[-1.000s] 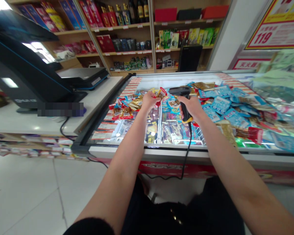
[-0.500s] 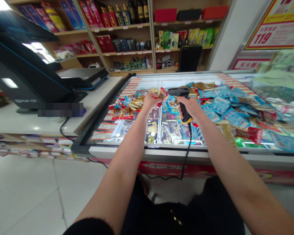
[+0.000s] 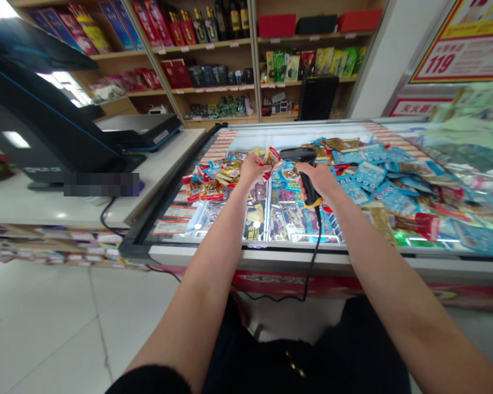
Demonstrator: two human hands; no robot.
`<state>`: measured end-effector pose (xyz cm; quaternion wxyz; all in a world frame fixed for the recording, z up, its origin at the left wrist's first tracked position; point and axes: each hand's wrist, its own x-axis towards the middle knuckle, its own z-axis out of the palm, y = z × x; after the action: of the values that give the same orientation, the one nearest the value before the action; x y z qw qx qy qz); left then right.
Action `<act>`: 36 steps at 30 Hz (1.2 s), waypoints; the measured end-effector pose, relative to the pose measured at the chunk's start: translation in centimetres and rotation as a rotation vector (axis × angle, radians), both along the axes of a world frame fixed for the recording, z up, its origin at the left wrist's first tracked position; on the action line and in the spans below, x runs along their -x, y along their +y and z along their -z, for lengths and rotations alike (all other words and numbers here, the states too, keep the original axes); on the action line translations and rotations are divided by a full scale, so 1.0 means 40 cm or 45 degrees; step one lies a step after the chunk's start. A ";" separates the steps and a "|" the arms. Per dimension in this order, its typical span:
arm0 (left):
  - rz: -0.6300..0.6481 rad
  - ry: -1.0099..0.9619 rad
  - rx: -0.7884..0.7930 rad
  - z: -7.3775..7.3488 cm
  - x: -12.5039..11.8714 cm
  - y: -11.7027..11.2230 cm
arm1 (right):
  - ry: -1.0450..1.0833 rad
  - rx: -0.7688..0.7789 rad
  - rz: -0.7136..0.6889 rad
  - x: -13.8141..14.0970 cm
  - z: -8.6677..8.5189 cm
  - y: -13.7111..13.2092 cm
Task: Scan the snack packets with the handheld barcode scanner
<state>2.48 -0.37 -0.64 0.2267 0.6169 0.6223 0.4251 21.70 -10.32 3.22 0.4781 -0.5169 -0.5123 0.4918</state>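
My left hand (image 3: 252, 168) is closed on a small red and gold snack packet (image 3: 272, 157), held up over the glass top of a chest freezer. In my right hand (image 3: 318, 180) is a black and yellow barcode scanner (image 3: 311, 189), gripped by its handle, its head turned left toward the packet and close to it. A black cable runs down from the scanner's handle. Beside and partly behind my left hand lies a small pile of gold, red and blue packets (image 3: 229, 172). A larger heap of blue, gold and red packets (image 3: 372, 175) spreads to the right of my right hand.
The chest freezer (image 3: 197, 254) has a sliding glass top with packaged goods visible beneath. To the left, a white counter (image 3: 164, 169) bears a black checkout machine (image 3: 49, 120) and a weighing scale (image 3: 142, 128). Stocked shelves (image 3: 213, 46) stand behind. The scanner cable (image 3: 310, 273) hangs in front of the freezer.
Almost nothing differs. The scanner and my right hand have shifted very slightly left; the packet stays in my left hand.
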 end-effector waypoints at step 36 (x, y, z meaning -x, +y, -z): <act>-0.714 0.403 0.100 -0.064 0.158 -0.041 | 0.052 -0.084 -0.109 0.025 0.000 -0.013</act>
<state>-3.83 -2.00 1.93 0.0249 0.4707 0.8114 0.3456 20.70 -10.86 3.20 0.4838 -0.4681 -0.5401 0.5050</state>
